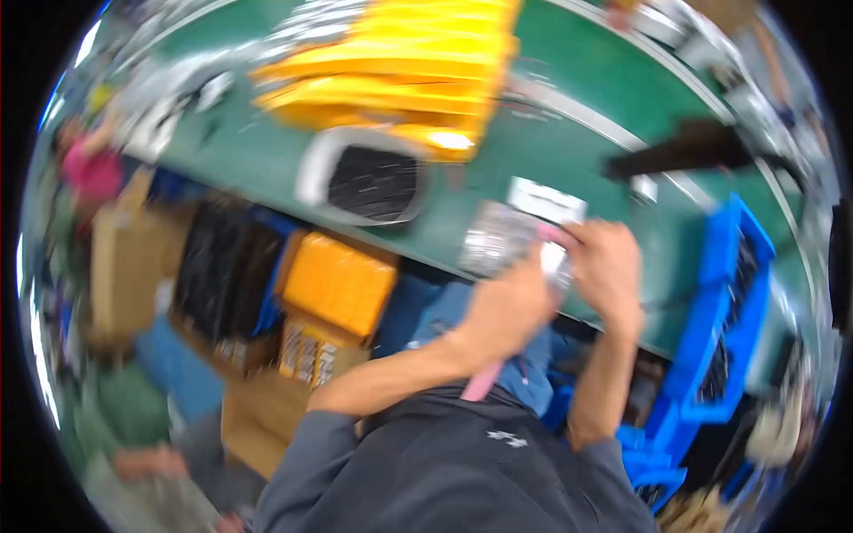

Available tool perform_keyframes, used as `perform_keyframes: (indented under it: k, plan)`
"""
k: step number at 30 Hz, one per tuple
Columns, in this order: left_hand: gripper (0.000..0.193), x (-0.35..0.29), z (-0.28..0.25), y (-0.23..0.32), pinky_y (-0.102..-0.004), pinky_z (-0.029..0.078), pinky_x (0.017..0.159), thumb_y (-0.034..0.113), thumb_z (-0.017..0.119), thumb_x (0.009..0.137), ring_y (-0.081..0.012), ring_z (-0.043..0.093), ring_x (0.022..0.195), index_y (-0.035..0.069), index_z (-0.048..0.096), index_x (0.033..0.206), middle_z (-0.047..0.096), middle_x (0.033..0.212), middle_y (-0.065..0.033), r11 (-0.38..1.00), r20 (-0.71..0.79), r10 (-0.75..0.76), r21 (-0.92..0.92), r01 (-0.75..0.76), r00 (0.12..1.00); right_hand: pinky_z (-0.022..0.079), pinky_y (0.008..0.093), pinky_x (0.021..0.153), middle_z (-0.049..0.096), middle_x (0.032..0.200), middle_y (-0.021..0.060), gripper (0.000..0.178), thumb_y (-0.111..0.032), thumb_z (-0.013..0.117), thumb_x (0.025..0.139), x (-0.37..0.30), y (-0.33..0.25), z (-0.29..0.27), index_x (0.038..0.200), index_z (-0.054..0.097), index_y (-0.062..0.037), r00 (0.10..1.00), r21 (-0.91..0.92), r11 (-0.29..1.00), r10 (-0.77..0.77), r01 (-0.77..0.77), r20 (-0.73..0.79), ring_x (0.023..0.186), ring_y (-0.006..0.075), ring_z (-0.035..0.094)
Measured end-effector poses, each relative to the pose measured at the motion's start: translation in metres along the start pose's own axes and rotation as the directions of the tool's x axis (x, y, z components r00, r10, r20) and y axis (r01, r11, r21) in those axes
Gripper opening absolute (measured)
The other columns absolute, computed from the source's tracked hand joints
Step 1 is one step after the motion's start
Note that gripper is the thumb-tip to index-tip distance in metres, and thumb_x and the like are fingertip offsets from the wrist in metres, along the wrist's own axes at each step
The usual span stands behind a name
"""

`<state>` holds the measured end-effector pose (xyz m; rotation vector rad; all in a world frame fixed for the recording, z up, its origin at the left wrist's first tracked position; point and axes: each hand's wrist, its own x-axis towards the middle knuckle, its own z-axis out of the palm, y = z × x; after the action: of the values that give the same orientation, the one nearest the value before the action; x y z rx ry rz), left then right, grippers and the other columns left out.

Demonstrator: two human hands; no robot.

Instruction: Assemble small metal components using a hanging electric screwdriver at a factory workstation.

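A pink strip (557,235) runs between my two hands over the front edge of the green table. My left hand (511,306) is closed on it, and a pink tail hangs below that hand in front of my lap. The fingers of my right hand (609,266) are closed at the strip's upper end; motion blur softens their outline. Just beyond my left hand lies a shiny clear plastic bag (487,242), its contents too blurred to tell. A white label or card (546,201) touches its far side.
Yellow padded mailers (400,53) are stacked at the back. Left of the bag sits a white bin (313,169) with black contents. Blue parts bins (711,355) line the right. A cardboard box of yellow packets (339,282) stands below the table edge; a dark tool-like object (684,151) is back right.
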<state>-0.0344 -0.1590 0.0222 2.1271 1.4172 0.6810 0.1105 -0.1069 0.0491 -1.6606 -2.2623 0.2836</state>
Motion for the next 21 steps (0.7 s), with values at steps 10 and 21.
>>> perform_keyframes:
  k: [10,21]
  plan:
    - [0.059,0.062,0.049,0.018,-0.0362,0.049,0.044,0.029,0.064,0.079,-0.0276,0.063,0.057,-0.013,0.040,0.113,0.058,0.067,-0.0140,0.957,-0.024,0.071,0.285,-0.061,0.997,0.040,0.0401,0.072,0.065,0.077,0.0076,0.006,-0.013,0.063,0.073,0.017,0.058,0.013,0.073,0.069,-0.0116,0.960,0.019,0.970,0.241,-0.241,-0.145,0.078,0.0257,0.061]
    - [0.056,0.062,0.058,0.016,-0.0355,0.051,0.047,0.031,0.063,0.080,-0.0264,0.062,0.056,-0.011,0.042,0.109,0.059,0.069,-0.0138,0.916,-0.045,-0.130,0.377,0.137,0.990,0.047,0.0389,0.067,0.063,0.080,0.0150,0.011,-0.004,0.060,0.071,0.037,0.081,0.035,0.080,0.065,-0.0057,0.971,-0.079,0.983,0.175,-0.164,0.161,0.078,0.0321,0.061]
